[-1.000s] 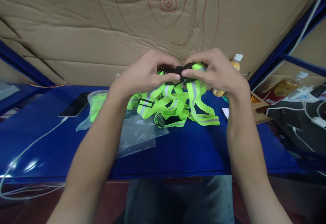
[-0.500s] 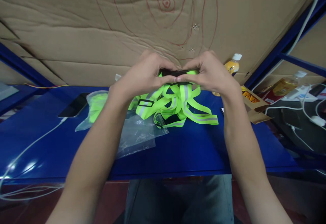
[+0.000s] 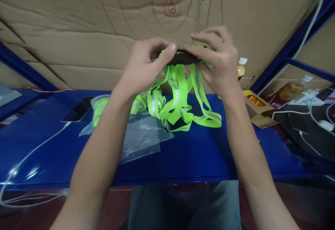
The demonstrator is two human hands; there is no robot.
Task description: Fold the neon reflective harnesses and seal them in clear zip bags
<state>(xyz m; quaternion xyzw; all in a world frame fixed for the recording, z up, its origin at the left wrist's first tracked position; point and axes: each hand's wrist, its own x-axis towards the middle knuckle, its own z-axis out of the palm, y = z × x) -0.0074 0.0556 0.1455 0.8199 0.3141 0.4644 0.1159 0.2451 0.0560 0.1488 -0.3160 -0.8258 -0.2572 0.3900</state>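
Note:
Both of my hands hold up a neon yellow-green reflective strap vest (image 3: 178, 92) by its black band. At the band's left end, my left hand (image 3: 150, 59) is closed with the thumb on the near side. My right hand (image 3: 217, 53) pinches the other end between thumb and forefinger, its remaining fingers bent above. Grey-striped straps hang from the band, and their lower loops lie on the blue table (image 3: 193, 156). Under and in front of the straps is a clear plastic bag (image 3: 142, 142). The band's ends are partly hidden by my fingers.
Left of my forearm lie a bagged neon bundle (image 3: 99, 108) and a phone (image 3: 77, 109) on a white cable. An open cardboard box (image 3: 261, 109) and a bottle (image 3: 241, 67) stand on the right. A cardboard wall (image 3: 91, 55) rises behind the table.
My hands have lifted the black band higher and moved apart along it, the thumbs no longer meeting. More of the straps now hang down, and the black slider on the left is no longer visible.

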